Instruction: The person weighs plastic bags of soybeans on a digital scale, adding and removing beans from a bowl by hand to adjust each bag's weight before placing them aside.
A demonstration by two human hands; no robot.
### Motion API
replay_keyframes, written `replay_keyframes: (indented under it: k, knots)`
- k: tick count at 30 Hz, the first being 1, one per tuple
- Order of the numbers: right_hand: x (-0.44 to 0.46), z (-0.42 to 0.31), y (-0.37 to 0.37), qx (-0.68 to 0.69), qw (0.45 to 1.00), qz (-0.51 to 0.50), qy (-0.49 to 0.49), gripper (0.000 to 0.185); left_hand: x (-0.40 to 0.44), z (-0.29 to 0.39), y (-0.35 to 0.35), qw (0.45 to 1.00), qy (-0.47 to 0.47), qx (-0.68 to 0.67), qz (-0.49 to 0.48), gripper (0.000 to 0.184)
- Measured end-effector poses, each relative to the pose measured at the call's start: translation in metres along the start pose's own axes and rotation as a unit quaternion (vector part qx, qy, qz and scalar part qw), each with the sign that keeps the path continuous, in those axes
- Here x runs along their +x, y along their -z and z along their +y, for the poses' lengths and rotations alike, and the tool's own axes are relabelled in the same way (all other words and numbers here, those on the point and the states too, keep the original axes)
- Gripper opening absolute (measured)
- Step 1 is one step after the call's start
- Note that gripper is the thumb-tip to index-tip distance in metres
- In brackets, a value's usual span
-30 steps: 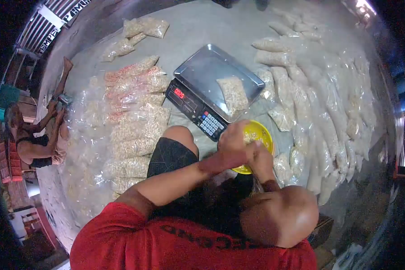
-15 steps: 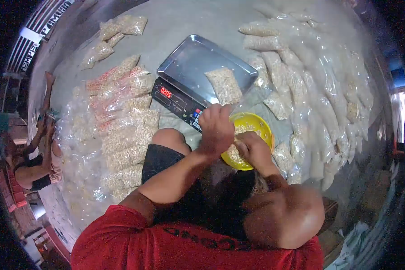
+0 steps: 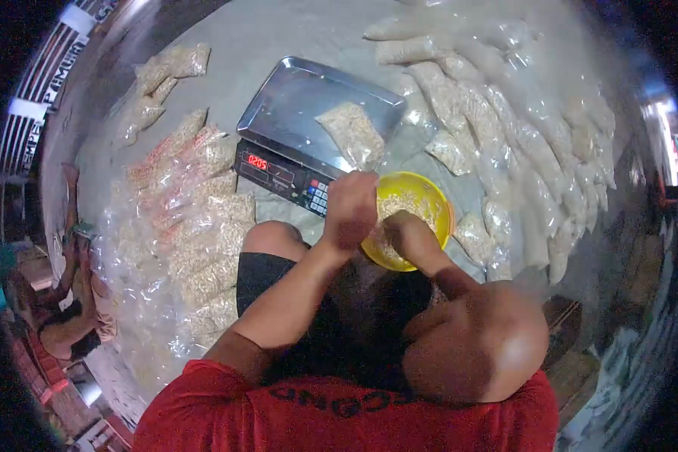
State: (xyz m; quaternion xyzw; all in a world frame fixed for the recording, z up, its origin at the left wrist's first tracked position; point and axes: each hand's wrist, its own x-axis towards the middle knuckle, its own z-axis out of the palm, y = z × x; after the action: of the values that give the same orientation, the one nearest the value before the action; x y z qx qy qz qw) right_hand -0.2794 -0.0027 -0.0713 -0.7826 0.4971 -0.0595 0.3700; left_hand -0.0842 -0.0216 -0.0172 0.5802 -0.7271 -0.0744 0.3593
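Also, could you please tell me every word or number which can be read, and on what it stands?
"0205": red scale display.
"TEMPE": striped sign, top left; its other word is unclear.
"COND": red shirt; neighbouring letters unclear.
Red print on bags: too blurred to read.
Scale buttons: marks too small.

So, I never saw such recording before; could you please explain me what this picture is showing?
There is no robot: the bare hands belong to a person wearing the camera on their head, looking forward and down. The right hand dips into a yellow bowl of pale pieces. The left hand is at the bowl's left side; whether either hand grips anything is unclear. Ahead, a scale bears one clear bag. Filled bags lie on the left and right. Another person is at far left.
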Motion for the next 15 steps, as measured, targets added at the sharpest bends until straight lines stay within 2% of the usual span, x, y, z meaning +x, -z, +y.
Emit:
replay_keyframes:
  k: [1, 3, 5, 6, 7, 9, 10, 11, 12, 13, 15]
  knots:
    - [-0.003, 0.006, -0.002, 0.001, 1.000, -0.002, 0.007, 0.024, -0.001, 0.000, -0.001, 1.000, -0.007, -0.004, -0.007, 0.013]
    - [-0.013, -0.001, 0.001, 0.052, 0.997, 0.049, 0.001, 0.025, 0.004, 0.002, -0.001, 0.997, 0.052, -0.060, -0.020, 0.013]
    - [-0.011, 0.025, -0.025, -0.036, 0.996, 0.053, 0.068, 0.023, 0.007, 0.009, -0.003, 0.994, 0.032, -0.098, -0.024, 0.013]
    - [0.002, 0.032, -0.035, -0.152, 0.983, 0.018, 0.106, 0.018, 0.006, 0.013, -0.003, 0.994, 0.053, -0.089, -0.020, 0.012]
    - [-0.002, 0.045, -0.039, -0.146, 0.984, 0.025, 0.098, 0.018, 0.005, 0.014, -0.003, 0.994, 0.076, -0.077, -0.016, 0.012]
    - [-0.013, 0.014, 0.006, -0.013, 0.994, 0.092, 0.060, 0.018, 0.003, 0.008, -0.001, 0.995, 0.064, -0.067, -0.043, 0.014]
    - [-0.012, 0.022, 0.005, 0.085, 0.987, 0.123, 0.052, 0.020, 0.003, 0.009, 0.002, 0.994, 0.080, -0.056, -0.047, 0.014]
    - [-0.009, 0.029, 0.004, 0.088, 0.986, 0.131, 0.048, 0.020, 0.005, 0.011, 0.003, 0.993, 0.097, -0.046, -0.049, 0.014]
    - [-0.006, 0.032, 0.007, 0.353, 0.928, 0.078, -0.087, 0.021, 0.005, 0.010, 0.002, 0.993, 0.090, -0.048, -0.054, 0.014]
    - [-0.007, 0.033, 0.009, 0.586, 0.782, 0.018, -0.210, 0.023, 0.004, 0.006, 0.000, 0.995, 0.078, -0.049, -0.027, 0.014]
    - [-0.015, 0.027, 0.022, 0.517, 0.842, 0.046, -0.143, 0.026, 0.005, 0.004, -0.004, 0.997, 0.066, -0.051, 0.003, 0.014]
